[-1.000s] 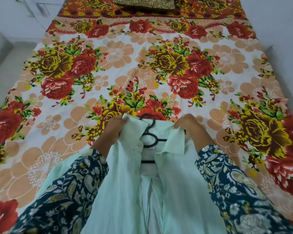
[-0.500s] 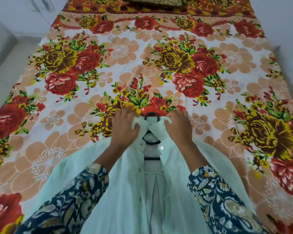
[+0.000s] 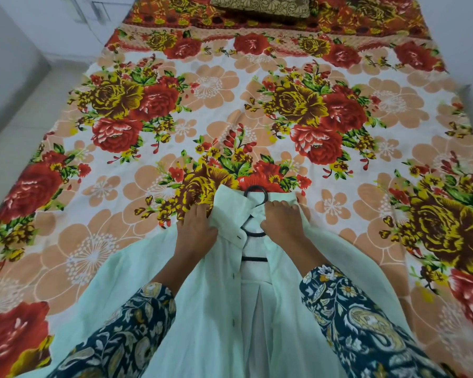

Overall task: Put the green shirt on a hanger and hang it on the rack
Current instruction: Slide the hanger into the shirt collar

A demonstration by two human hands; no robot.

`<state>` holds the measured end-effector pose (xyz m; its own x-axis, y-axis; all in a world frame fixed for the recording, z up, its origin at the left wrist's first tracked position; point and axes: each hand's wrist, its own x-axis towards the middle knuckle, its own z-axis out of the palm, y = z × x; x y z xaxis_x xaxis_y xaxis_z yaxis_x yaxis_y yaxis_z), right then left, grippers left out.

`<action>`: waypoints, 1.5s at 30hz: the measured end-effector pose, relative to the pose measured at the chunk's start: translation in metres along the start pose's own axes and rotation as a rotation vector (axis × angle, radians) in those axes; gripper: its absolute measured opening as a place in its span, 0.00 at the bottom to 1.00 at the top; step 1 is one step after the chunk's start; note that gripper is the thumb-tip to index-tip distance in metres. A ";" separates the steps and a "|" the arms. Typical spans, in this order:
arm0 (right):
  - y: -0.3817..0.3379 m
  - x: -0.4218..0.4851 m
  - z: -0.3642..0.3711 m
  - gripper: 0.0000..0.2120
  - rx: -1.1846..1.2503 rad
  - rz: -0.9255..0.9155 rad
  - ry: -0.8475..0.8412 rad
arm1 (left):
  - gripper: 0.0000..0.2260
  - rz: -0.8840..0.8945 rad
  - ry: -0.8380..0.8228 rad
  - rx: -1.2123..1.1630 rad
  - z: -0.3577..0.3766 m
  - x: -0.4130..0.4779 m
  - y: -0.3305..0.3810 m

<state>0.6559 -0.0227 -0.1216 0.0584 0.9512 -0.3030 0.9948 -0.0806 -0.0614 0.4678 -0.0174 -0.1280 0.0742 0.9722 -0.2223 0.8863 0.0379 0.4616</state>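
Bed w/ flowered sheet fills the view, brown pillow at far end. Pale green shirt lies flat on the near part, front open, collar away from the person. Black hanger is inside it, hook poking past the collar. Left hand palm down, fingers closed on the left collar flap. Right hand knuckles up, fingers curled round the right collar edge. Both sleeves dark blue, patterned.

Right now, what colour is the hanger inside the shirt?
Black. The hanger shows best in the head view, its hook poking out above the collar.
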 end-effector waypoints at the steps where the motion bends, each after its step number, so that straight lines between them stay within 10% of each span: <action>1: 0.000 0.004 0.000 0.15 -0.008 0.001 0.017 | 0.20 -0.017 -0.030 0.013 -0.001 -0.001 -0.003; 9: 0.004 0.017 0.000 0.13 -0.043 -0.024 0.200 | 0.12 0.109 0.016 0.273 -0.005 0.008 -0.022; 16: 0.031 -0.024 0.003 0.09 0.430 0.329 0.321 | 0.13 0.108 -0.049 0.130 -0.016 0.019 -0.047; 34: 0.026 -0.092 0.019 0.08 0.730 0.403 0.004 | 0.12 0.175 0.104 0.266 -0.026 -0.039 -0.027; 39: -0.008 -0.129 0.034 0.14 0.791 0.508 -0.365 | 0.08 0.168 -0.082 0.130 0.015 -0.133 0.017; 45: -0.030 -0.230 0.053 0.12 0.863 0.592 -0.391 | 0.10 0.032 -0.327 -0.067 0.028 -0.259 0.011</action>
<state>0.6085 -0.2553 -0.1001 0.3224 0.5474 -0.7723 0.4190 -0.8141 -0.4021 0.4713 -0.2751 -0.0898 0.2541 0.8481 -0.4650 0.8497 0.0339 0.5262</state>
